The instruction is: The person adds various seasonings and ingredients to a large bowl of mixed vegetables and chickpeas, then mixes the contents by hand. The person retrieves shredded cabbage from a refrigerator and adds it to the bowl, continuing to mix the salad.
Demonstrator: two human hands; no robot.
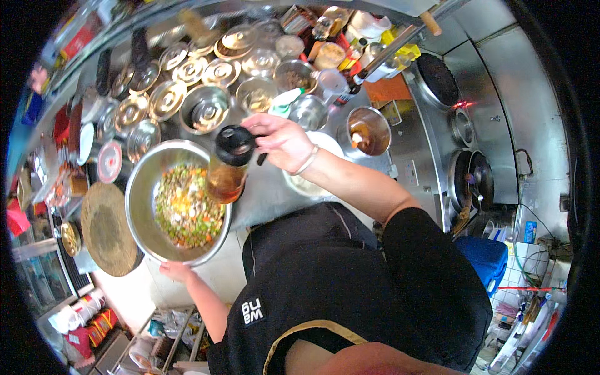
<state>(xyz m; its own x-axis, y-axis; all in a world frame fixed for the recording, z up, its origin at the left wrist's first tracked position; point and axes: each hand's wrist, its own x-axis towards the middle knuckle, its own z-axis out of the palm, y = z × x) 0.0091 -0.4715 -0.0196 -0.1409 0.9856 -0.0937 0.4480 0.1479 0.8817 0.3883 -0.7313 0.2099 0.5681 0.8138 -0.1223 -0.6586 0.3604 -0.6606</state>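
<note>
My right hand (279, 143) grips the dark handle of a clear jug (226, 180) with a black lid and amber liquid inside. The jug is over the right side of a large stainless steel mixing bowl (140, 201). Diced vegetables (185, 225) in green and orange lie in this bowl, with white and yellow matter on top. At the bowl's near rim, my left hand (176, 272) holds the edge; its fingers are partly hidden. A white bowl (323, 140) sits partly behind my right wrist.
A round wooden chopping board (107, 229) stands left of the bowl. Several lidded steel pots (167, 100) and an open steel pot (205, 110) crowd the counter's far side. To the right are a steel pot of brown liquid (372, 136) and a stove with a wok (480, 176).
</note>
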